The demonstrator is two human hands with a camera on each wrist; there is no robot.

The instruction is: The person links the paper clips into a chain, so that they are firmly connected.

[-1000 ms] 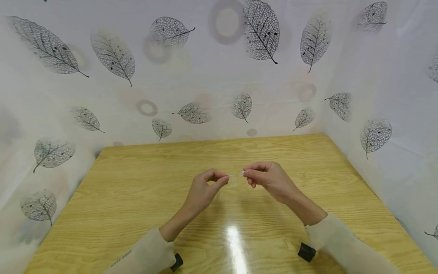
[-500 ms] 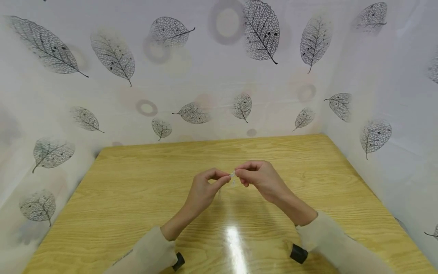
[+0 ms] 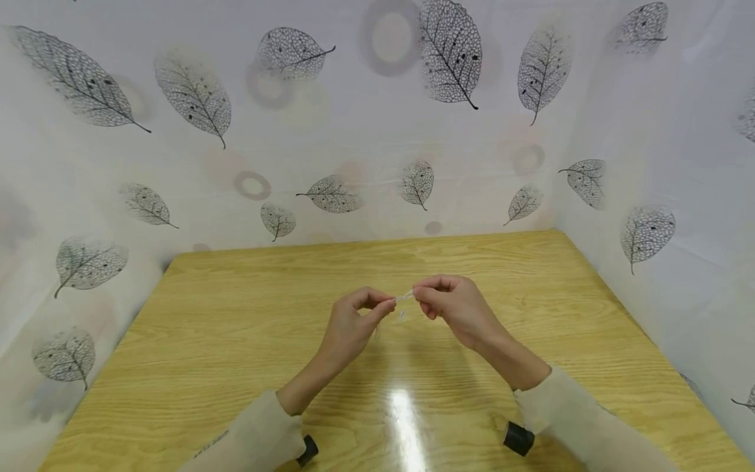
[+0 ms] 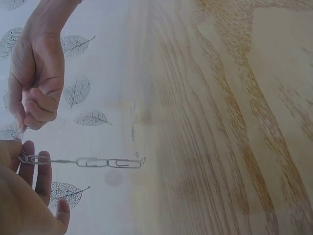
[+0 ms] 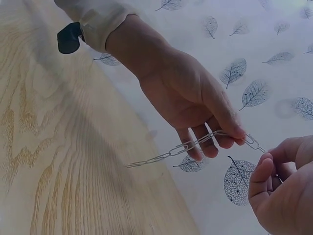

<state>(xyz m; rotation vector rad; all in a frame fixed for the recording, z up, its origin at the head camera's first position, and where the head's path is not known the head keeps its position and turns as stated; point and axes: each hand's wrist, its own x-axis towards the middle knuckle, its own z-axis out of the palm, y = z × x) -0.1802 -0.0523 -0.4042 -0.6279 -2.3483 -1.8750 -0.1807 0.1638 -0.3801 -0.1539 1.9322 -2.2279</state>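
Delicately pinched: a paper-clip chain (image 5: 181,148) above the counter (image 3: 236,354)

From where I stand, the person's left hand (image 3: 356,321) pinches the chain between fingers and thumb, several linked clips hanging toward six o'clock. At that hand's three o'clock, the right hand (image 3: 460,308) pinches a clip too, its fingers curled. A leaf-print backdrop (image 3: 354,137) rises at twelve o'clock, beyond the counter.

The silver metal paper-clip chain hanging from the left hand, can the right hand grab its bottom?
Probably yes: the right hand is near, and nothing seems to block the chain. But that hand pinches a clip, so it might need to let go.
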